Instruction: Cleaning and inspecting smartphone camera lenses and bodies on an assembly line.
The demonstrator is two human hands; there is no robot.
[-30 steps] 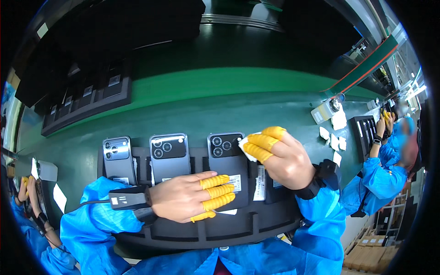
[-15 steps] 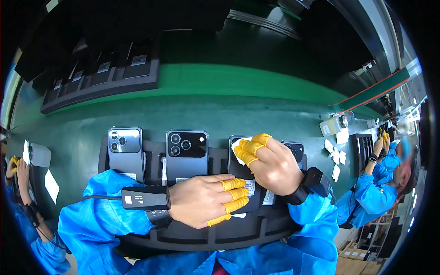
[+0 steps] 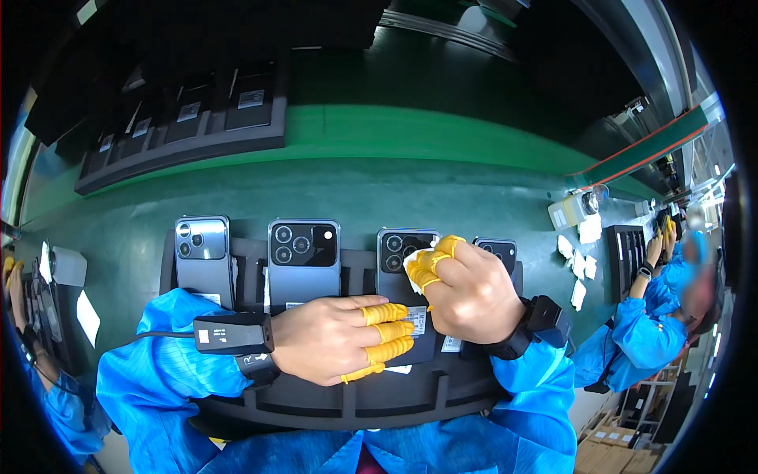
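across the lower half of the third phone from the left, left hand laid flat, fingers released and outstretched, with yellow finger cots on all but the bare thumb, tips beside a white label. just above, right hand with fingers clenched, grasping a crumpled white wipe at the lower part of the camera block; exact contact hidden by the fingers. back face up, camera end away from the body, in a black tray, between the second phone and the partly covered fourth phone. at the row's left end, the first phone, also back up. on both wrists, dark boxy devices. farther off on the green table, a second tray with labelled dark slabs; to the right, a bottle, loose white scraps and a co-worker in blue.
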